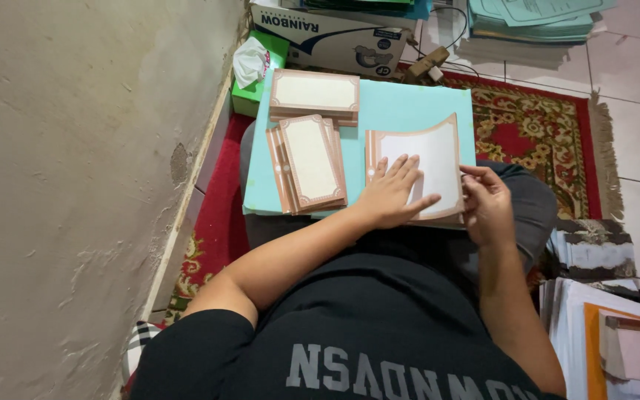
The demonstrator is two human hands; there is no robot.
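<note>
Wall (75, 185): big and grey, it fills the left side of the frame.
Rug (542, 126): red with flowers, in the upper right, under the person.
Board (409, 107): a light blue flat board in the middle of the frame, lying on the person's lap like a small desk.
Box (335, 37): a long white box at the top, by the wall.
Paper piles (535, 26): green sheets stacked in the top right corner.
Card piles: one stack (315, 95) lies at the top of the board, another stack (311, 161) leans just below it.
Card (430, 167): white with a brown edge, on the right part of the board. It looks thin, light and bendy; its top corner curls up. The side edge seems the best place to pinch it.
Left hand (394, 194): flat and spread wide, pressing down on the card.
Right hand (485, 201): fingers pinched on the card's right edge.
</note>
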